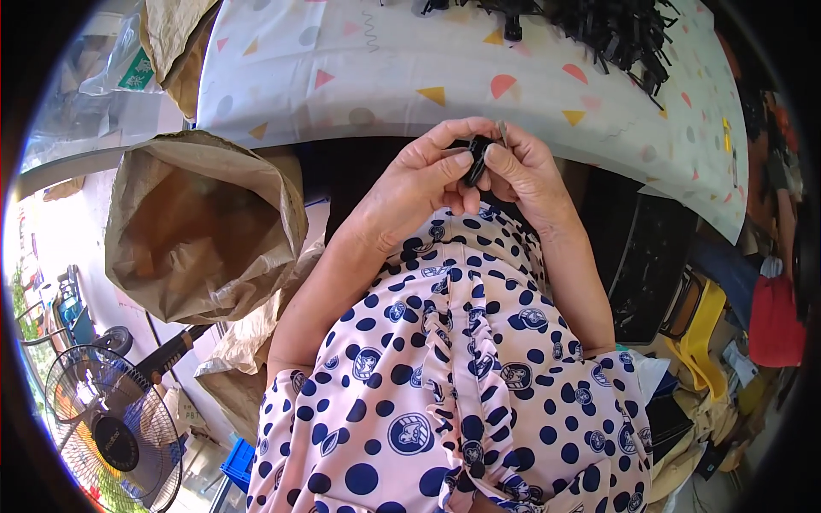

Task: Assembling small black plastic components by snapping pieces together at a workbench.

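A small, glossy black piece [476, 164] is pinched between my two hands, just off the table's near edge and above my lap. My left hand [425, 168] grips it from the left with thumb and fingers. From the other side, my right hand [523, 173] closes on it, thumb pressed against its surface. A thin greyish sliver [502, 131] shows by the right fingertips; what it is I cannot make out. Fingers cover much of the black piece. Farther off on the table lies a tangled heap of black plastic parts [603, 30].
A table with a patterned white cover [368, 94] spans the far side. To my left stands an open brown paper sack [286, 184], with crumpled paper below it and an electric fan [115, 436] at lower left. A yellow frame [705, 338] and red cloth [776, 321] are at right.
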A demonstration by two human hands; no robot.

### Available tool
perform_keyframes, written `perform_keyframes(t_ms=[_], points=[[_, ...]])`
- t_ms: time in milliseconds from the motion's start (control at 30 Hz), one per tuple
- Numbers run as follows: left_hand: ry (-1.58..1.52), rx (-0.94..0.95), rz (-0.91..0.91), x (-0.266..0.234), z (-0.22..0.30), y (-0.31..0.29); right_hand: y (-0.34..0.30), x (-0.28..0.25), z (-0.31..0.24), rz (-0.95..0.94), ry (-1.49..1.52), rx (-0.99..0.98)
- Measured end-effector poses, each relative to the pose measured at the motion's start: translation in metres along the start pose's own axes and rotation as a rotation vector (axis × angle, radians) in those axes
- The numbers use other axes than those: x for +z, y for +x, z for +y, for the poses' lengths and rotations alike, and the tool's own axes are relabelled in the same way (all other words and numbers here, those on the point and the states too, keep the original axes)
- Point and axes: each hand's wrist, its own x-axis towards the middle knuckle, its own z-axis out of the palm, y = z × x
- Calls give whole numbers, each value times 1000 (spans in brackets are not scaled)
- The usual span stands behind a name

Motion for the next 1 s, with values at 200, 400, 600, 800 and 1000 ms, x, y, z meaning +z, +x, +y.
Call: perform_keyframes(t_ms=[200, 400, 600, 800, 1000], points=[[584, 179, 121, 3, -6, 0, 4, 1, 3, 79, -384, -30], [862, 381, 282, 0, -5, 0, 1, 26, 3, 188, -297, -58], [675, 383, 348, -6, -9, 0, 1, 49, 6, 235, -224, 51], [761, 410, 361, -1, -8, 1, 2, 49, 8, 243, -215, 48], [1079, 586, 476, 9, -8, 0, 2, 45, 12, 246, -146, 61]])
